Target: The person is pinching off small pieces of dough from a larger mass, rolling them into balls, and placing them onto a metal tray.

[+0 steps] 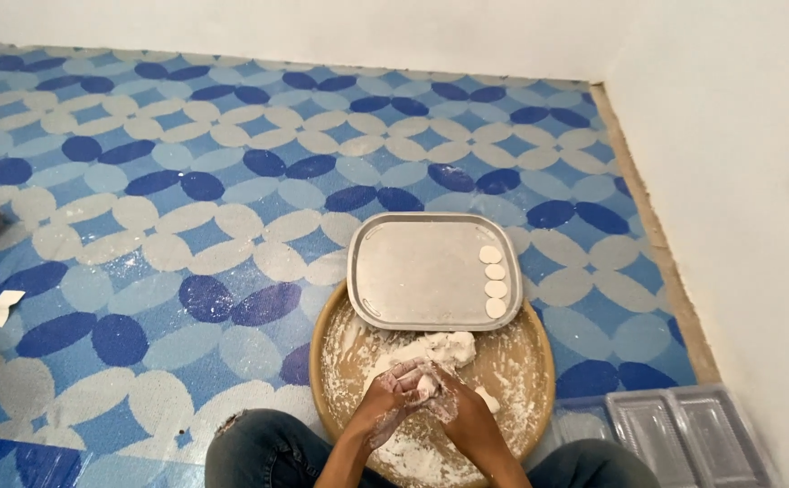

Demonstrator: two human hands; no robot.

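Four dough discs (494, 280) line the metal tray (413, 271); both hands (426, 393) clench a dough piece (426, 386).

Home floor used as food-prep spot: blue/white patterned vinyl floor (187, 208), plain white walls (738, 181), round floured wooden board (526, 361) w/ metal tray (413, 271) set on floor.

Blue-and-white patterned floor (187, 181), flour-dusted; plain white walls (738, 181); brown skirting strip (652, 226) at right.

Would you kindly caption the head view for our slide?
Both hands shape dough over a floured round board, beside a metal tray.
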